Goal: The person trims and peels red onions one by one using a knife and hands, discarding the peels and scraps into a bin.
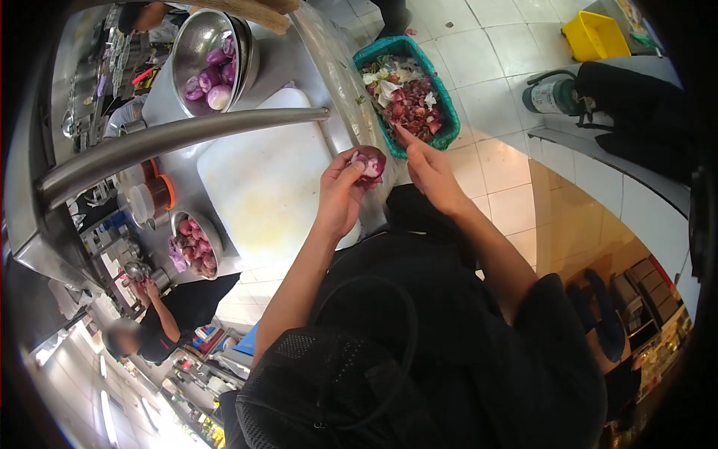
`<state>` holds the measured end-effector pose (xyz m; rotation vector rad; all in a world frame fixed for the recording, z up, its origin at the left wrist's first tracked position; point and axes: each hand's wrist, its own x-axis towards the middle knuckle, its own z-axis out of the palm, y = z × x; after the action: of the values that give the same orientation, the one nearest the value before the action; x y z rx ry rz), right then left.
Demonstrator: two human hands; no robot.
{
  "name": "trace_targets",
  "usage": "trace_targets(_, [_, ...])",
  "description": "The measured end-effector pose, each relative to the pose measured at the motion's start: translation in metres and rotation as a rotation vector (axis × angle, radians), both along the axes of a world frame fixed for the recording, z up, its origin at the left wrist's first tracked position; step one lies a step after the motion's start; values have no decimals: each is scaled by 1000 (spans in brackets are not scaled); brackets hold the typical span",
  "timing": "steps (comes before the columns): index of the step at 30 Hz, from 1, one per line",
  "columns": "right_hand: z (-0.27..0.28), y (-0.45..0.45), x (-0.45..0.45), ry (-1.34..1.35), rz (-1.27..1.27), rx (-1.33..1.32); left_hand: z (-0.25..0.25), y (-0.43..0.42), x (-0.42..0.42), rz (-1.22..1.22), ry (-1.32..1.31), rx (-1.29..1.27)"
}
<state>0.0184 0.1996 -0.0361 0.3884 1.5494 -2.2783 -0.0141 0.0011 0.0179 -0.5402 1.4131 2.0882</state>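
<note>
A partly peeled red onion is in my left hand, with the thumb pressed on its pale, loosened layers. My right hand is apart from the onion, at the near edge of a green-lined bin. Its index finger points toward the bin and nothing shows in its fingers; some are partly hidden. Red onion skins and pale scraps fill the bin. Left of my left hand lies a white cutting board.
Peeled onions sit in a large metal bowl, unpeeled ones in a smaller bowl. A metal bar crosses above the board. Another person stands at lower left. A fire extinguisher and yellow bucket are at right.
</note>
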Motion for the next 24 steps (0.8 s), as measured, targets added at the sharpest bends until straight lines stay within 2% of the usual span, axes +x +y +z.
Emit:
trace_targets(2, [11,-4,6,88,-10,68,-8,-5,-1,-5,7,-13])
trace_targets(4, [30,-2,9,109,102,-21,-10,-3,-1,50,33,-88])
trace_targets(5, [20,-11,8,345,14,60,-11,-2,-2,48,31,-86])
trace_targets(6, [22,-8,8,342,14,61,-12,-1,-2,48,55,-65])
trace_targets(8, [30,-3,8,143,238,75,-12,-1,-2,49,77,-43])
trace_targets(9, [29,-4,8,143,240,75,-12,-2,-1,38,69,-22])
trace_targets(12, [30,-7,2,295,161,-62,-14,-7,-2,41,49,6])
trace_targets(14, [40,-3,0,108,201,-216,-17,-9,0,51,33,18])
trace_targets(15, [36,-3,2,107,201,-214,-16,-9,-1,57,23,8])
trace_targets(17, [26,-6,4,-50,136,-371,-14,-9,-1,65,17,-4])
trace_targets(19, [27,-5,4,-82,90,-344,-15,-8,1,123,1,17])
trace_targets(24, [18,1,-2,-67,24,-275,-7,-7,3,74,4,94])
